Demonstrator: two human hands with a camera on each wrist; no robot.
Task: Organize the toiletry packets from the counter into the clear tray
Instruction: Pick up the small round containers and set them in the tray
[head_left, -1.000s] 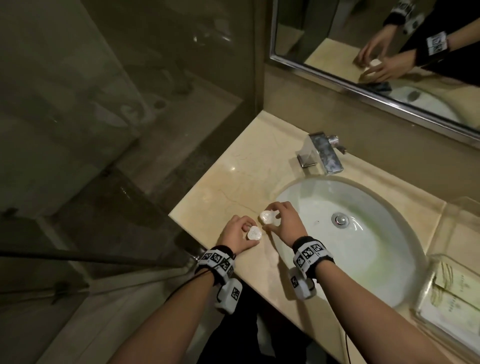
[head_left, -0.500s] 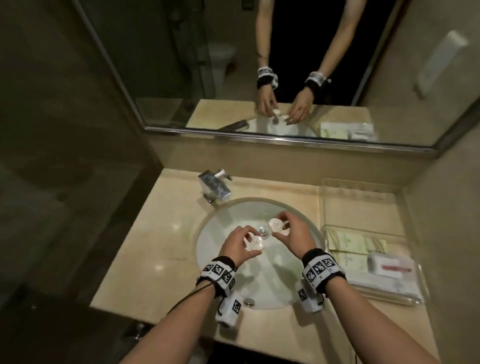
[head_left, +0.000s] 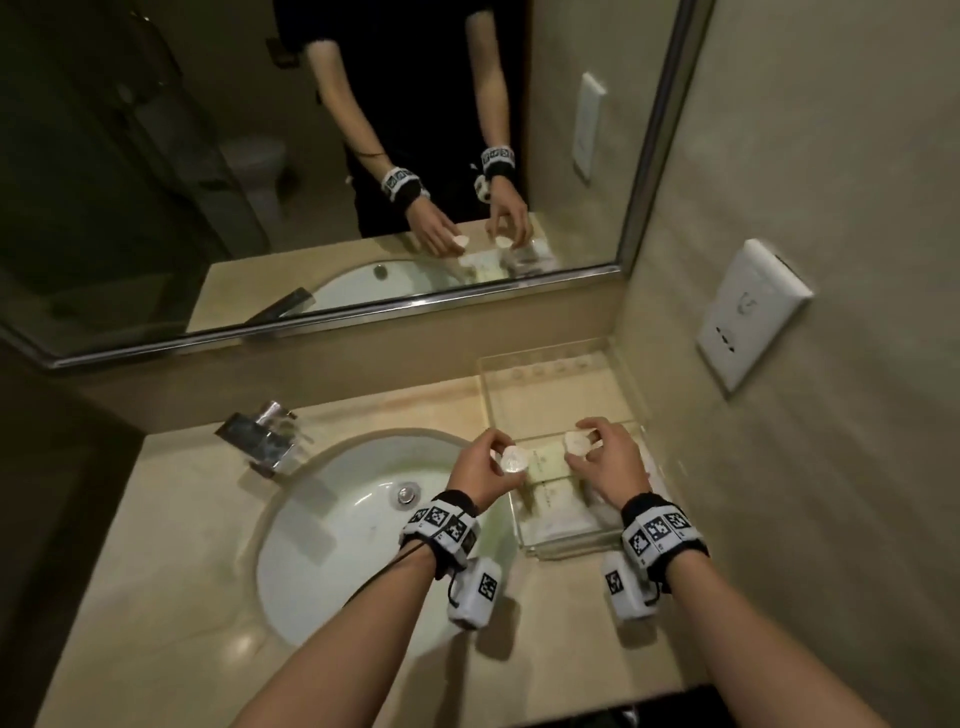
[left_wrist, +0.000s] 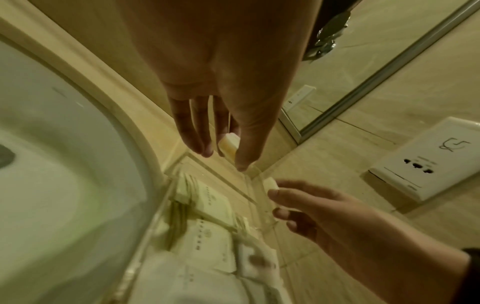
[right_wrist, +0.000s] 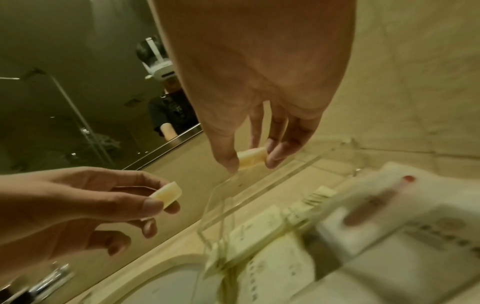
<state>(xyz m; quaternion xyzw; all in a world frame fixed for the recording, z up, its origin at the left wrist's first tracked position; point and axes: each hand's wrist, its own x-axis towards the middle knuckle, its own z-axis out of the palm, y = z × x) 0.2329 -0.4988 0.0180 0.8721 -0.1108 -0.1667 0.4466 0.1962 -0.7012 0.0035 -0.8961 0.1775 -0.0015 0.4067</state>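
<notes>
Judging by the fingertip pinch, each small round packet seems light and stiff. One packet is pinched by the left hand beside the clear tray; another packet is pinched over it by the right hand.

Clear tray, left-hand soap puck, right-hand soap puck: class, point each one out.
clear tray (head_left: 563, 546): head view, near front wall.
left hand's soap puck (head_left: 511, 460): head view, round top face.
right hand's soap puck (right_wrist: 251, 158): right wrist view, side edge between thumb and fingers.
</notes>
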